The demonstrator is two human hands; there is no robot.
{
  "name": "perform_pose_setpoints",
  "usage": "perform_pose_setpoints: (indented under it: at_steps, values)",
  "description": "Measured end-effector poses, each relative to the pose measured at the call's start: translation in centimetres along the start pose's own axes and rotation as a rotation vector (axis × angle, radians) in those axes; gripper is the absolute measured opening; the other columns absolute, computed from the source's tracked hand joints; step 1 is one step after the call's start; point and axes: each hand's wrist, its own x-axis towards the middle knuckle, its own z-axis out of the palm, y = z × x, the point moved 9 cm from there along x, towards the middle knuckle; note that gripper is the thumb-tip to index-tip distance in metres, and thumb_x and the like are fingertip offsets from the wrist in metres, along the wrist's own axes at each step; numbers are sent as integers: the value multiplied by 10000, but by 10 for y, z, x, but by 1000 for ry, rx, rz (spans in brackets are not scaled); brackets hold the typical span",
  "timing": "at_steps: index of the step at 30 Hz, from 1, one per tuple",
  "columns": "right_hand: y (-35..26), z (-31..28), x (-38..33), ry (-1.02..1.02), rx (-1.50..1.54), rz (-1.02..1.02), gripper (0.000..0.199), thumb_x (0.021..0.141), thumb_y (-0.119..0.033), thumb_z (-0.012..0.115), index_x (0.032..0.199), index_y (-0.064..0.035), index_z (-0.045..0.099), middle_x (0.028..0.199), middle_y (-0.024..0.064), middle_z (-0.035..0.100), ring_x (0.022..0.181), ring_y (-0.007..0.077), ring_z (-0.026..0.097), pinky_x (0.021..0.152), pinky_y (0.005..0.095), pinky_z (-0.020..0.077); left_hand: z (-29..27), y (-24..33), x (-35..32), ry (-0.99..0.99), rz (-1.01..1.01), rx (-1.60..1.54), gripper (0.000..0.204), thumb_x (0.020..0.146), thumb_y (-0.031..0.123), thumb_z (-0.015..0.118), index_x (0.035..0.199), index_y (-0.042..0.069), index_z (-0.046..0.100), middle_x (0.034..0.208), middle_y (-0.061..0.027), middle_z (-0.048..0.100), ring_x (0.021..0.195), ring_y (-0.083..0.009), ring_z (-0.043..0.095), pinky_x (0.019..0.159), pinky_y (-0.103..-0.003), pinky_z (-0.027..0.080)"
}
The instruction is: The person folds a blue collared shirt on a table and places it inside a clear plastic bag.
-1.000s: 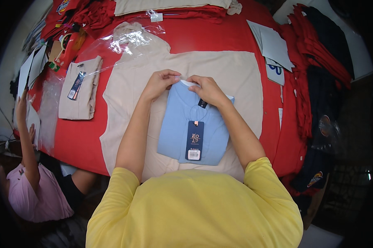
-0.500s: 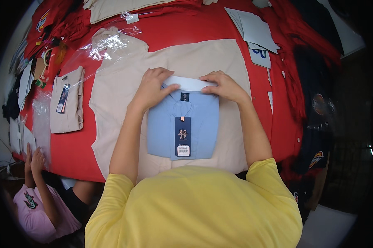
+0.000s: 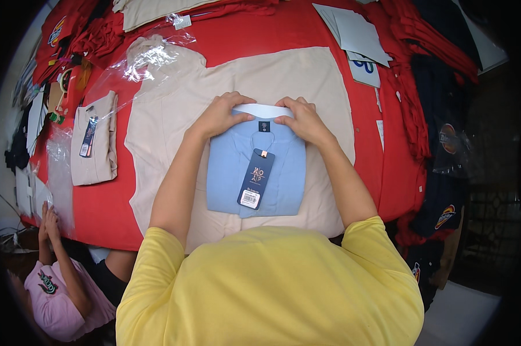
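from where i stand, the person in the yellow top (image 3: 269,282) has both bare hands at the neck of a folded blue shirt (image 3: 223,173). the left hand (image 3: 220,117) and the right hand (image 3: 305,121) are set apart, one at each end of a white collar strip (image 3: 262,111). in each grip the thumb lies in front and the fingers behind, pinched on the shirt's top edge.

the shirt lies front up, on a spread beige cloth (image 3: 174,132) over the red-covered counter (image 3: 105,213), straight in front of the person. below the strip sits a small dark neck label (image 3: 264,127), and a navy hang tag (image 3: 256,179) rests at a tilt on the shirt's front.

off to the left is a folded beige shirt (image 3: 93,167) with its own tag, and beside it a sheet of clear plastic (image 3: 60,167). more clear film (image 3: 156,60) lies across the beige cloth's upper left corner. white cards (image 3: 358,37) overlap at the upper right, near piled red garments (image 3: 407,109).

at the lower left, a co-worker in pink (image 3: 70,294) has both hands close together at the counter's edge; whether they hold anything, i can't quite make out.
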Motion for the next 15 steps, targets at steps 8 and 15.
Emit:
perform_pose_setpoints:
  at_steps: [8, 15]
  values:
    - [16, -17, 3, -42, 84, -23, 416, 763, -268, 766, 1147, -142, 666, 1074, 167, 599, 1074, 304, 565, 903, 394, 485, -7, 21, 0, -8, -6, 258, 379, 808, 320, 714, 1136, 132, 684, 1061, -85, 641, 1083, -251, 533, 1041, -382, 308]
    - [0, -12, 10, -130, 5, 3, 408, 747, -233, 775, 1111, -80, 670, 1037, 151, 640, 998, 253, 603, 844, 350, 492, 2, 23, 8, 131, 123, 359, 369, 829, 345, 690, 1125, 126, 686, 1080, -95, 624, 1095, -252, 523, 1015, -391, 320]
